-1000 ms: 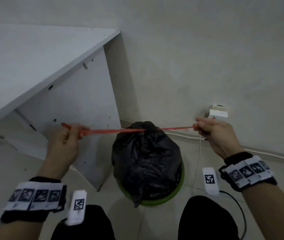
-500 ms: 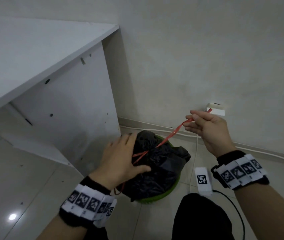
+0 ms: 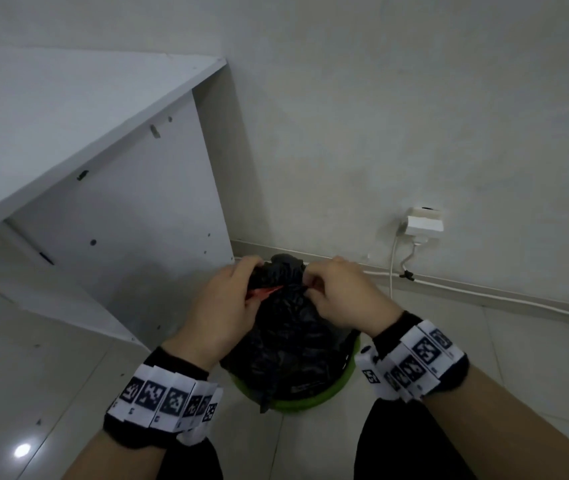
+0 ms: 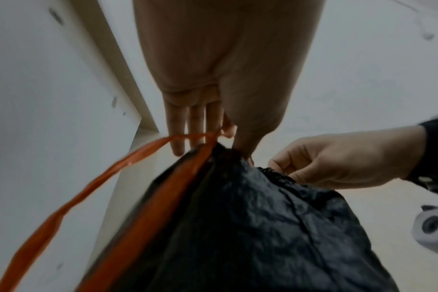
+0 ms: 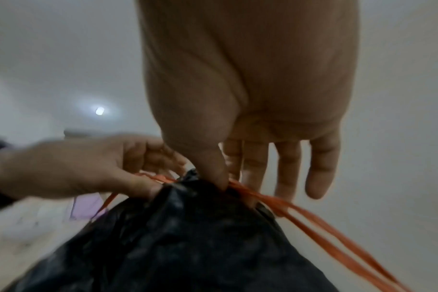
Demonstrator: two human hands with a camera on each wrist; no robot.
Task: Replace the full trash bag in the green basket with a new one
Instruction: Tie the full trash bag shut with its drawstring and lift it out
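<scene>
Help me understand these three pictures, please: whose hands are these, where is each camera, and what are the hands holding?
No machine here: a person works with bare hands, wearing bands printed with black-and-white markers on both wrists. The large picture comes from a camera on the person's head, looking down. The other two come from cameras on each wrist, looking along the hand, so everything looms close.

On the tiled floor stands a green basket with a full black trash bag in it, beside a white cabinet. A white charger is plugged into the wall behind.

The left hand and the right hand meet at the bag's gathered neck. Each pinches an orange drawstring close to the neck, between thumb and fingers, with the other fingers extended. It looks as though they are tying the bag shut, though no finished knot is visible.
</scene>
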